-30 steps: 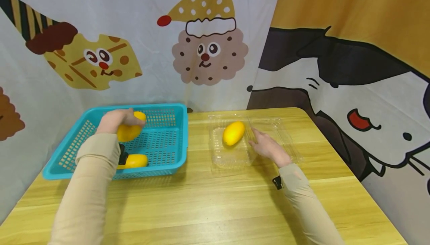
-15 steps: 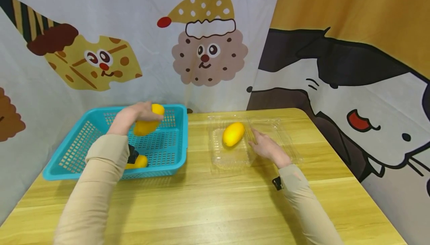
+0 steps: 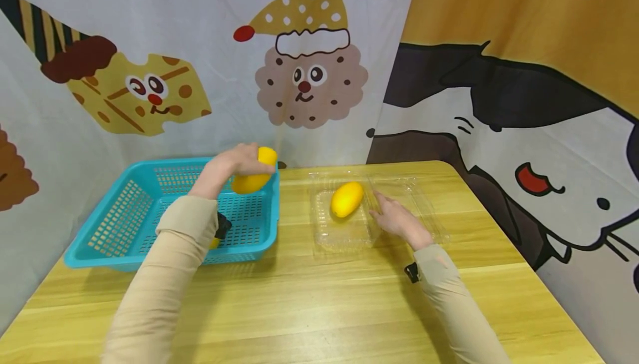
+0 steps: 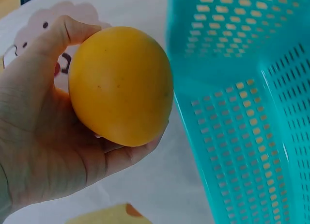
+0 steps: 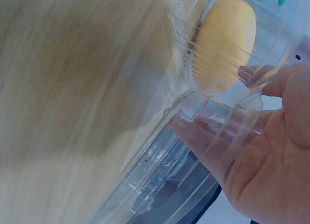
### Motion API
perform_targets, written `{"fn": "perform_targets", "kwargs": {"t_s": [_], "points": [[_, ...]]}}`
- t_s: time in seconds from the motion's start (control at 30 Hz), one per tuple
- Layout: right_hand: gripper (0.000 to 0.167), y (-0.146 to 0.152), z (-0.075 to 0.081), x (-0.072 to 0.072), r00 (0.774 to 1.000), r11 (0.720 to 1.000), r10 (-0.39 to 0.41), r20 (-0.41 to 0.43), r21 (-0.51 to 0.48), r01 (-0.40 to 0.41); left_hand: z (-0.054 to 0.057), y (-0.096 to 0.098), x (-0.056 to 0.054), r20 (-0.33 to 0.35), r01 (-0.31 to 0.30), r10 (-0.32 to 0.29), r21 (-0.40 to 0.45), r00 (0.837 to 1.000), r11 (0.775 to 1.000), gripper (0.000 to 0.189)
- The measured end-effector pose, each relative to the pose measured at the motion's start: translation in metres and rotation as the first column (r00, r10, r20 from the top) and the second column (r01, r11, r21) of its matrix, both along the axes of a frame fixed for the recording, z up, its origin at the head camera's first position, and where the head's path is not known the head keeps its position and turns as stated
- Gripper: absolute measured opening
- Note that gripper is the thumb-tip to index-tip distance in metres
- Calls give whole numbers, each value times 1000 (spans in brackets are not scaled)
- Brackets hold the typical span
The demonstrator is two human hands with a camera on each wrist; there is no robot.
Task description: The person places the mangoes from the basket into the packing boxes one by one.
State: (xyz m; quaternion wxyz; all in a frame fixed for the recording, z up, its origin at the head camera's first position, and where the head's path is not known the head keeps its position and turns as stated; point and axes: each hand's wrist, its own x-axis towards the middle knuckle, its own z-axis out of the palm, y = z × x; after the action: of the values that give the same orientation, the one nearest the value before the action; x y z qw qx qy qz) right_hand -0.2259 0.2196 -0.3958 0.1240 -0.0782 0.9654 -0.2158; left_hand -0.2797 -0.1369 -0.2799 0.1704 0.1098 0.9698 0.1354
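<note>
My left hand (image 3: 231,165) grips a yellow mango (image 3: 253,183) over the right side of the blue-green basket (image 3: 275,217). In the left wrist view, thumb and fingers wrap round the mango, whose rounded end faces the camera beside the basket wall. Another mango (image 3: 214,243) lies in the basket, mostly hidden by my left forearm. To the right, an open clear plastic clamshell box (image 3: 344,236) holds one mango (image 3: 347,198) in its left half. My right hand (image 3: 399,221) holds the box at its middle fold, thumb toward the mango, other fingers seen through the plastic.
The wooden table (image 3: 309,308) extends in front of the basket and box. A printed cartoon curtain (image 3: 199,59) hangs right behind the table's back edge. A dark wrist device (image 3: 411,272) shows under the right sleeve.
My left hand has carried its mango rightward and up, from the basket's middle to over its right rim. The right hand, the box and its mango have stayed put.
</note>
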Motion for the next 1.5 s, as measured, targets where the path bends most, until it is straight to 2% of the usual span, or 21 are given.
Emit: {"fn": "perform_targets", "kwargs": {"t_s": [0.27,0.43,0.53,0.7,0.9,1.1,1.37,1.5], "points": [[64,1,1,2,1000,1000,7,-8,3,-7,3,39,-2,-2,22,-22,25,1000,999,83],[64,1,0,2,1000,1000,9,-16,10,-9,2,61,-3,-14,47,-47,-2,999,999,84],[64,1,1,2,1000,1000,10,-18,9,-9,0,72,-5,-6,58,-58,-10,998,998,91],[64,1,1,2,1000,1000,13,-17,12,-13,-6,88,-9,8,57,-57,-7,998,998,90],[64,2,2,2,1000,1000,11,-15,10,-11,-14,107,-9,-17,47,-47,2,999,999,86],[64,2,2,2,1000,1000,4,-9,8,-4,-24,126,-8,-30,3,-3,8,1000,1000,90],[64,1,0,1,1000,1000,0,-8,15,0,-47,138,-7,-10,-28,29,63,1000,998,91],[64,1,-1,1,1000,1000,-4,-5,15,4,-59,143,-7,-31,-33,34,33,999,999,89]]}}
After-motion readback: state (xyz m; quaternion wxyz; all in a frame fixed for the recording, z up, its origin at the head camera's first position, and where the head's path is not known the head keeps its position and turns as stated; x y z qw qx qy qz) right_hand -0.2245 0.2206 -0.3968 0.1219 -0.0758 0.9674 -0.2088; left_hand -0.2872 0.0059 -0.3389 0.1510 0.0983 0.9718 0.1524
